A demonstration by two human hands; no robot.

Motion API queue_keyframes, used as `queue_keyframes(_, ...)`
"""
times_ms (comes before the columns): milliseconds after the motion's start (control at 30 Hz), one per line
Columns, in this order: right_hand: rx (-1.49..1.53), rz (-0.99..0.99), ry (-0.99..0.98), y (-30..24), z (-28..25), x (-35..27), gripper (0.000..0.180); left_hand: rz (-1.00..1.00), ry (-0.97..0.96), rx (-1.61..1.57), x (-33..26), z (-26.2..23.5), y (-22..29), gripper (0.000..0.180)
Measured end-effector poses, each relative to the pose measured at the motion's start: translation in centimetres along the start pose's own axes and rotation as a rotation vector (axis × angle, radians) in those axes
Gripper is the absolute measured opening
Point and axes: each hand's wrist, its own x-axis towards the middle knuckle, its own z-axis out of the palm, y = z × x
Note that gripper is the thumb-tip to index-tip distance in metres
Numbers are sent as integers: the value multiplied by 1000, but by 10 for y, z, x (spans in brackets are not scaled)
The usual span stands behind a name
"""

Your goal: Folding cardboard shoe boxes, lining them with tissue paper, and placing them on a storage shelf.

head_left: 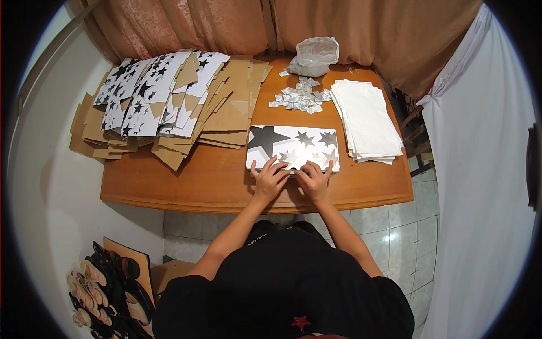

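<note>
Left hand (271,177): fingers spread along near edge of box (291,141); pinching or not, couldn't tell.
Right hand (314,179): fingers bent at same edge, near left; grip unclear.
Box location: lay flat on wooden table (214,181), star-printed.
Left side: cardboard pieces (231,113) lay piled.
Right side: white sheets (367,121) sat stacked.
Beyond: small packets (302,97), plastic bag (316,55).

Wooden table (220,178), starry box (292,148), cardboard (230,110), packets (305,97), paper (366,120)

Homelike workroom: brown curtains (226,28), wooden table (214,179), flattened cartons (228,116), shoes (95,273)
</note>
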Motion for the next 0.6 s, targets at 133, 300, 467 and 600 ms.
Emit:
queue_keyframes(133,15,-24,-15,-2,-4,1,7,107,4,61,-2,-1,-5,13)
queue_keyframes(300,1,-48,22,-1,0,2,8,170,25,28,-1,4,-12,10)
queue_keyframes(467,-14,-31,2,-5,-1,11,7,191,39,12,4,4,-14,12)
queue_keyframes(600,62,145,-65,-8,0,20,14,76,47,-43,7,9,-13,16)
